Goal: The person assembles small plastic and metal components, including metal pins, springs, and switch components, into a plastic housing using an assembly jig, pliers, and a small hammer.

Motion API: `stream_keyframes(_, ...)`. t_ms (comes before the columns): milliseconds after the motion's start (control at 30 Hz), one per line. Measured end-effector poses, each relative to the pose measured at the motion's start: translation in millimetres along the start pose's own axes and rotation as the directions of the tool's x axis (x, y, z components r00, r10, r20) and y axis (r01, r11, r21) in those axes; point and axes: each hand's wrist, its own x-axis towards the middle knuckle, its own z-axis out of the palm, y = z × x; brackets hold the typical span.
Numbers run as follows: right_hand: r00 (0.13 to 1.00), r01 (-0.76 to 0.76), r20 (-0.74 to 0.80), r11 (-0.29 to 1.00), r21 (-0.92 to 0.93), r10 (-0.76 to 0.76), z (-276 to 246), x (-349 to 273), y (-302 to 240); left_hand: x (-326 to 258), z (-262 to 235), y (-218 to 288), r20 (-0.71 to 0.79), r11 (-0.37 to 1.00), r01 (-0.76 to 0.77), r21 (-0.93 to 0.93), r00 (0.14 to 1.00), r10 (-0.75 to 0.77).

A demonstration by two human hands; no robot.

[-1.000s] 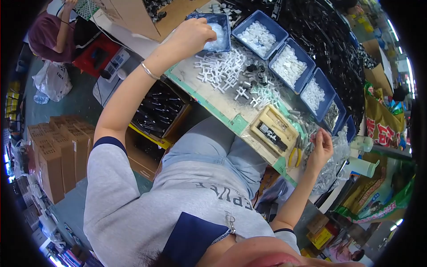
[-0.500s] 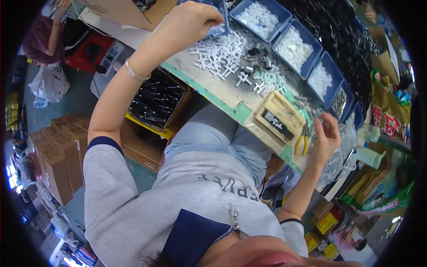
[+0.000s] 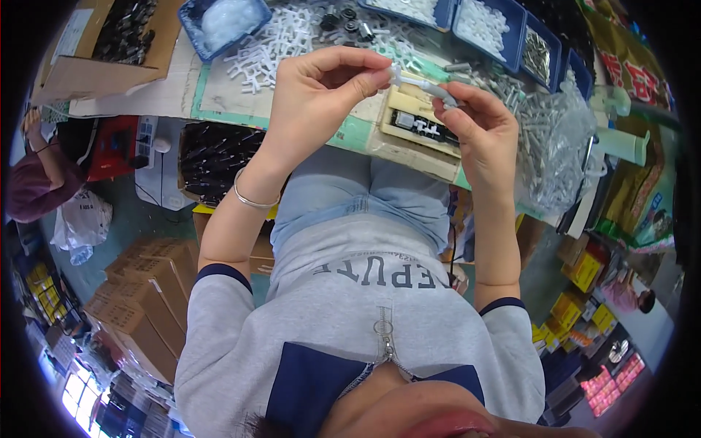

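My left hand (image 3: pixel 328 95) pinches a small white plastic piece (image 3: pixel 396 75) between thumb and fingertips. Opposite it, my right hand (image 3: pixel 485 128) is closed on a short grey tube-like part (image 3: pixel 440 93). A thin white stem (image 3: pixel 415 82) spans the gap between the two hands, so the pieces look joined or touching end to end; the exact joint is too small to tell. Just below them on the bench lies a cream plastic fixture (image 3: pixel 388 125), with a black and silver part (image 3: pixel 420 125) and white cross pieces set in its recess.
White branched plastic parts (image 3: pixel 281 44) are heaped behind my left hand, near several black fittings (image 3: pixel 350 25). Blue bins (image 3: pixel 518 55) line the back. A clear bag of grey tubes (image 3: pixel 551 146) lies at the right. An open carton (image 3: pixel 120 73) stands far left.
My left hand has come back from a blue bin to the middle, now with a white piece. My right hand has risen to meet it with a grey tube-like part. The view has shifted.
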Motion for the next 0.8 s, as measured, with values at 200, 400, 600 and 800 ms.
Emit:
stream_keyframes(200,0.999,0.040,-0.003,0.996,-0.081,-0.040,-3,-4,-6,0,7,-6,0.022,0.929,-0.307,0.208,0.951,0.309)
stream_keyframes(400,0.971,0.237,0.063,0.875,-0.421,-0.232,-3,-14,-5,-6,10,-13,0.163,0.845,-0.393,0.363,0.920,0.358)
stream_keyframes(600,0.945,0.226,0.000,0.655,-0.721,-0.326,-44,-46,2,-27,30,-44,0.282,0.648,-0.467,0.602,0.883,0.375)
stream_keyframes(800,0.934,0.228,0.093,0.375,-0.899,-0.344,-78,-59,12,-31,48,-76,0.476,0.315,-0.671,0.671,0.716,0.511)
